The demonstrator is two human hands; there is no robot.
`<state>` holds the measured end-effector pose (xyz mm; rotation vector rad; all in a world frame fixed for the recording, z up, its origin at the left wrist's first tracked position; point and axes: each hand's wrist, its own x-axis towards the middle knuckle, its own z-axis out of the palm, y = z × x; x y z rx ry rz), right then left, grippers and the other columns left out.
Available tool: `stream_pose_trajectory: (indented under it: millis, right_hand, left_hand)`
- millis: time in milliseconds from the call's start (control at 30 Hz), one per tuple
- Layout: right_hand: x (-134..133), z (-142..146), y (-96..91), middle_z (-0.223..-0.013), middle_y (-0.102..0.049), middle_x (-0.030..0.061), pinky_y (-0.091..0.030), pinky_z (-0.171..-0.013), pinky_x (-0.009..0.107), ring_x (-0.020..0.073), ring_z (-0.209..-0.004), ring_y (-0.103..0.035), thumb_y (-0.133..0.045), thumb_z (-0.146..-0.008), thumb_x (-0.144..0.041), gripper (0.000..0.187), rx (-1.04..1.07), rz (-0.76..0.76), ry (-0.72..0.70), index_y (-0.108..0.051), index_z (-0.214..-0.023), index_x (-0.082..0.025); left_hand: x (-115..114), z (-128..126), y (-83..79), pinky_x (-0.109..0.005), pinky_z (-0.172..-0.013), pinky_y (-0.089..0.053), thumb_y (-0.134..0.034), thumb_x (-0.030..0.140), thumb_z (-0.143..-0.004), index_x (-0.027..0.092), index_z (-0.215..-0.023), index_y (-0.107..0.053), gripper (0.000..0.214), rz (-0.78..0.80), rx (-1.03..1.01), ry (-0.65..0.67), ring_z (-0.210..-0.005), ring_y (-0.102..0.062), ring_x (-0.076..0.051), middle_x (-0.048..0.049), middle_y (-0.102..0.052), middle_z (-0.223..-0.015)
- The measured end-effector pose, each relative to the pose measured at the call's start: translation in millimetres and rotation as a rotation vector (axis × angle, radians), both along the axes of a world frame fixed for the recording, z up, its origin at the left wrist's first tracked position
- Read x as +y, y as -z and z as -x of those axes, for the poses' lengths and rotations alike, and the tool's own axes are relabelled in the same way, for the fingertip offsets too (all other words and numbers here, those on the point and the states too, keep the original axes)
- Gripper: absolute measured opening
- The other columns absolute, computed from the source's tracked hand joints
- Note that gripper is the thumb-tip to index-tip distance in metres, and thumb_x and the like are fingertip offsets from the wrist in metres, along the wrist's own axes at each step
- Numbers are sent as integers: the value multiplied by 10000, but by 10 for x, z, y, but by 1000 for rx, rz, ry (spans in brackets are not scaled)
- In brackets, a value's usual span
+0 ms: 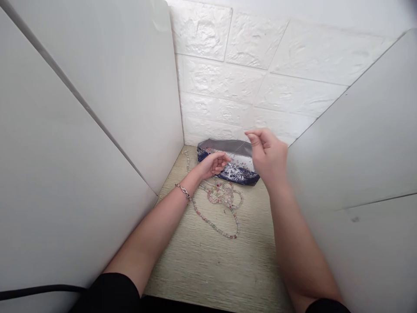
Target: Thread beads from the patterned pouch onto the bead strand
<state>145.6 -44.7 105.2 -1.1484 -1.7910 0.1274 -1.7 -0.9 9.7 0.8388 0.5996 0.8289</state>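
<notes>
My right hand (270, 156) is raised at the right, thumb and forefinger pinched on a thin thread that shows only faintly. The thread slants down toward my left hand (214, 165), whose curled fingers close near its lower end; what sits between those fingertips is too small to make out. Behind and under my left hand stands a pouch-like tray (239, 174) with a dark blue and white pattern, its mouth open, with small coloured beads inside. A long string of clear, pink and green beads (215, 227) lies looped on the wooden surface below my left hand.
Pale panels (97, 87) rise close on the left, and another panel (365, 143) on the right. A white brick-patterned wall (224, 82) closes the back. The narrow wooden tabletop (211, 269) lies between them. A black cable (42, 290) runs at lower left.
</notes>
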Motion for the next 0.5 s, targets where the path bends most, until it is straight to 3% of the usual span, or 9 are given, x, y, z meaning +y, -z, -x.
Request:
stream_pose_trajectory:
  millis: [167,333,500]
  right_hand:
    - [-245,-49,-267,-711,-589,5,-385,-566,225,101,-645,-529,-363,-831,-357,272,15,-209,153,-578,-841,-192]
    - [-444,-15,-456,-686,-597,1,-405,-573,231,121,-692,-564,-436,-807,-238,167,138,-360,221,-586,-763,-178]
    - [-553,-147,-530,-796,-578,32,-410,-584,285,200,-811,-583,-285,-846,-332,328,166,-500,277,-595,-888,-232]
  left_hand:
    - [-5,-4,-2,-165,-332,-115,-467,350,-715,121,-655,-571,258,-5,7,51,-323,-218,-11,50,-291,-417]
    - [-31,-7,-6,-176,-346,-134,-457,323,-731,111,-631,-580,264,-25,1,77,-328,-219,-18,48,-266,-391]
    - [-52,-6,-20,-180,-350,-160,-455,355,-727,119,-649,-586,281,-31,11,79,-335,-264,-24,38,-314,-410]
